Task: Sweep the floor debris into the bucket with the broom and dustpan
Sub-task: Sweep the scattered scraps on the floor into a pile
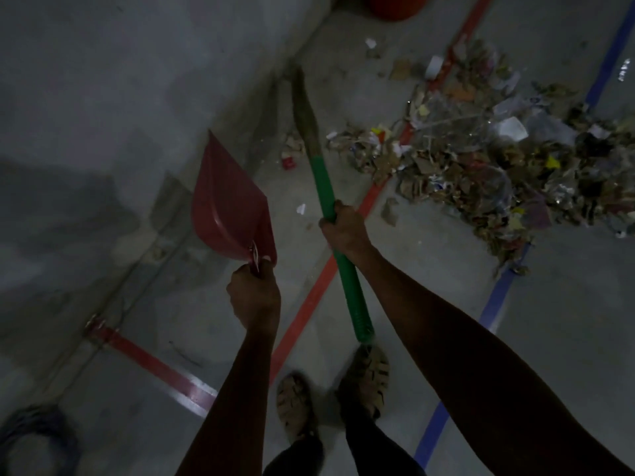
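A person's left hand [253, 293] grips the handle of a red plastic dustpan [231, 204], raised above grey concrete floor [567, 321]. The right hand [344, 227] wraps the green-handled straw broom [318, 159]. Mixed paper-and-leaf debris pile [481, 159] lies right; a red bucket [395, 6] sits beyond.

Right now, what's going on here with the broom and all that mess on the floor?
A person stands on a grey concrete floor, holding a red plastic dustpan by its handle in the left hand and a green-handled broom in the right hand. The dustpan is lifted and looks empty. The bristles reach toward the wall, left of a big pile of paper, cardboard and plastic debris. A red round container, perhaps the bucket, sits beyond, cut off by the frame.
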`<state>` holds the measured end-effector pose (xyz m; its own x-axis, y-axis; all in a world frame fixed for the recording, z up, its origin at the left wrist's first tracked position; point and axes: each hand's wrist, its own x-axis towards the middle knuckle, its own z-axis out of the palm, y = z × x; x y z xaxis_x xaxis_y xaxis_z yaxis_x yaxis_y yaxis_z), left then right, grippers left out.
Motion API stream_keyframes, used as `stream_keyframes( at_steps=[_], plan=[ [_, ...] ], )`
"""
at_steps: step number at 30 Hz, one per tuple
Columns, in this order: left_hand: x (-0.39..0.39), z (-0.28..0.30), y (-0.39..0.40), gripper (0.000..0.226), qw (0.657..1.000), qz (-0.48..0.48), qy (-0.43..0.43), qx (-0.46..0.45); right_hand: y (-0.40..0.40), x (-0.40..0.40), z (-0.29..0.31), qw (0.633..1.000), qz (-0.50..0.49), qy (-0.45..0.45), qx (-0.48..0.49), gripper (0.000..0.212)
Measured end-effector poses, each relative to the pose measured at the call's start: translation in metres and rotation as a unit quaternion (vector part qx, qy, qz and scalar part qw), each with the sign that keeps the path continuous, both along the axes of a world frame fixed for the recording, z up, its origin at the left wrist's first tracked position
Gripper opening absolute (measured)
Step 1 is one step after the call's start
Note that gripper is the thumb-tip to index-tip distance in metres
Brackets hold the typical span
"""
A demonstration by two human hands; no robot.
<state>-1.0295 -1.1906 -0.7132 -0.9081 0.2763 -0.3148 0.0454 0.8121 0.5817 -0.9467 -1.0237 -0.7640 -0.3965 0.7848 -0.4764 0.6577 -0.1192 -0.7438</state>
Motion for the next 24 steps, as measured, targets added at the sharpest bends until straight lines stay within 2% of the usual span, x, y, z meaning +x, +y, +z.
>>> stream_keyframes(
  at_steps=[1,4,5,8,11,14,17,19,24],
  plan=[
    [-0.006,-0.003,0.001,0.042,1.000,0.006,0.000,0.000,0.001,-0.013,-0.007,1.000,0.020,-0.016,-0.002,0.007],
    [-0.023,-0.015,0.000,0.043,1.000,0.018,-0.019,-0.009,0.000,-0.048,-0.034,0.997,0.041,-0.060,-0.034,0.031],
    [-0.029,-0.021,0.000,0.044,0.999,0.018,-0.023,-0.013,-0.001,-0.058,-0.042,0.995,0.036,-0.067,-0.060,0.033],
    [-0.045,-0.033,-0.002,0.045,0.999,0.008,-0.027,-0.022,-0.002,-0.078,-0.064,0.988,-0.018,-0.067,-0.140,0.031],
    [-0.065,-0.035,-0.002,0.041,0.998,-0.014,-0.030,-0.053,-0.003,-0.082,-0.077,0.977,-0.092,-0.071,-0.180,0.032],
    [-0.086,-0.035,-0.003,0.042,0.997,-0.034,-0.031,-0.055,-0.009,-0.077,-0.078,0.969,-0.158,-0.065,-0.179,0.030],
    [-0.106,-0.032,-0.002,0.041,0.997,-0.041,-0.022,-0.059,-0.011,-0.062,-0.071,0.948,-0.258,-0.033,-0.186,0.028],
    [-0.115,-0.028,0.001,0.040,0.997,-0.050,-0.012,-0.058,-0.009,-0.050,-0.062,0.934,-0.312,-0.044,-0.170,0.028],
    [-0.132,-0.021,0.011,0.041,0.996,-0.069,-0.010,-0.050,-0.004,-0.040,-0.030,0.932,-0.348,-0.048,-0.091,0.026]
  ],
)
